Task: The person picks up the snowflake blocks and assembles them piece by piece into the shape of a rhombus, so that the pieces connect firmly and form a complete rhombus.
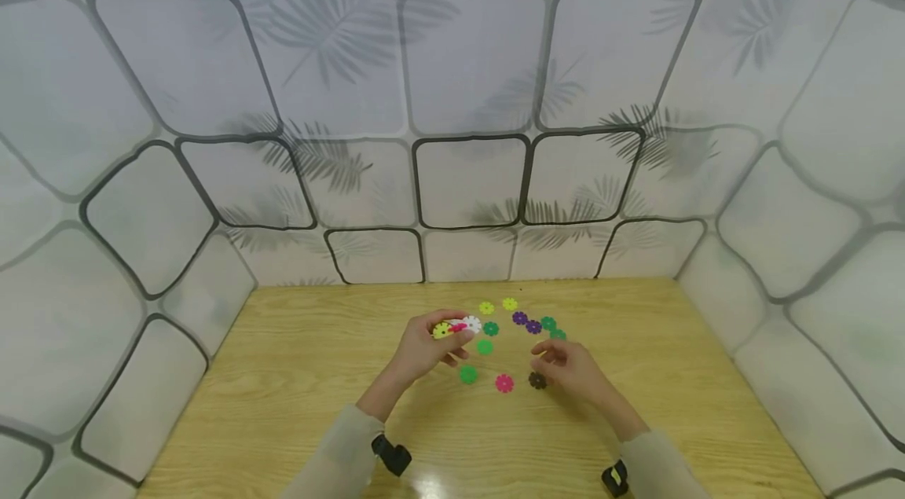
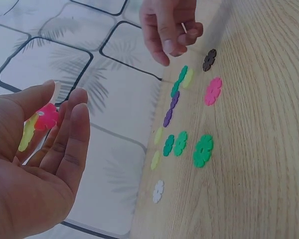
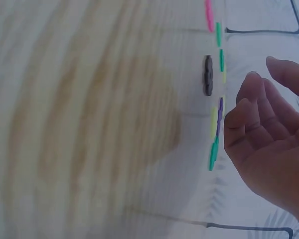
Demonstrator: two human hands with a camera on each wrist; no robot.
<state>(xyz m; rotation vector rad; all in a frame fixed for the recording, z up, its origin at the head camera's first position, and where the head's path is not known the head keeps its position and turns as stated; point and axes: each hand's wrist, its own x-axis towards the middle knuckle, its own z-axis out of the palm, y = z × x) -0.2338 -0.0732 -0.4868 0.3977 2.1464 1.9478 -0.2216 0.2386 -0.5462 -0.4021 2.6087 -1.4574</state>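
My left hand (image 1: 423, 348) is raised over the table, pinching a yellow flower-shaped plastic disc (image 1: 441, 331) joined to a pink flower disc (image 2: 48, 116) between thumb and fingers. A white flower disc (image 1: 471, 324) appears by its fingertips in the head view; the left wrist view has a white flower disc (image 2: 158, 191) on the table. My right hand (image 1: 576, 371) hovers with loosely bent fingers, and nothing shows in its grasp. Beside it lies a dark brown flower disc (image 1: 537, 380). Another pink disc (image 1: 504, 383) and a green disc (image 1: 468, 375) lie between the hands.
Farther back on the wooden table (image 1: 283, 389) are a light green disc (image 1: 484, 347), a dark green disc (image 1: 491, 329), purple discs (image 1: 533, 327), teal discs (image 1: 548, 323) and yellow discs (image 1: 510, 304). Patterned cloth walls (image 1: 467, 181) enclose the table at the back and sides.
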